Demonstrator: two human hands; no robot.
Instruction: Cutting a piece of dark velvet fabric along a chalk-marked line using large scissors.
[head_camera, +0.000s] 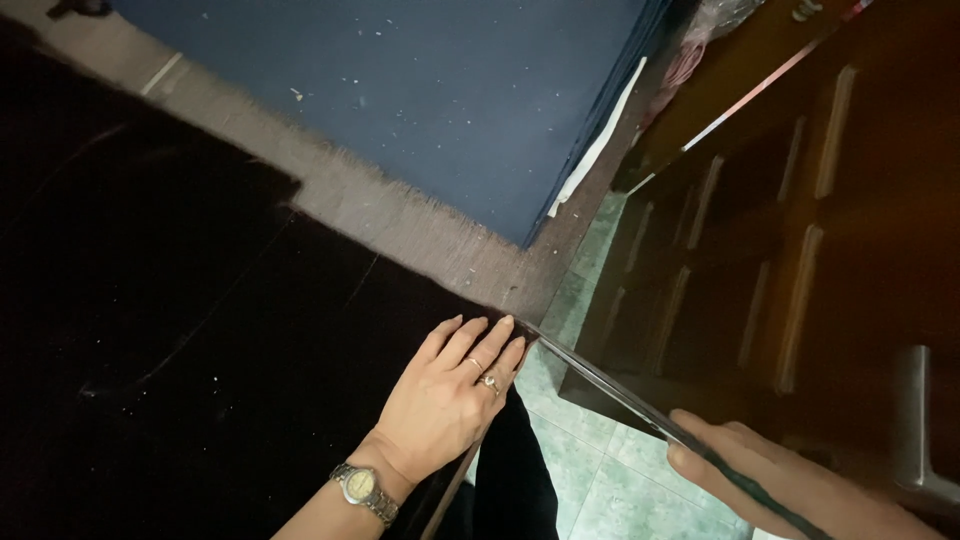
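My left hand (450, 395) lies flat, fingers together, on a dark, almost black cloth (180, 330) at its right corner by the table edge. It wears a wristwatch and two rings. My right hand (790, 485), at the bottom right, grips a long thin dark tool with a shiny edge (610, 390). The tool slants up to the left. Its tip reaches the cloth's corner, right beside my left fingertips. I cannot tell whether it is a blade or a ruler.
A stack of dark blue cloth (450, 100) with a white strip (600, 140) in it lies behind a bare band of worn tabletop (400, 215). A dark wooden cabinet with drawers (780, 250) stands at the right, above a green tiled floor (590, 470).
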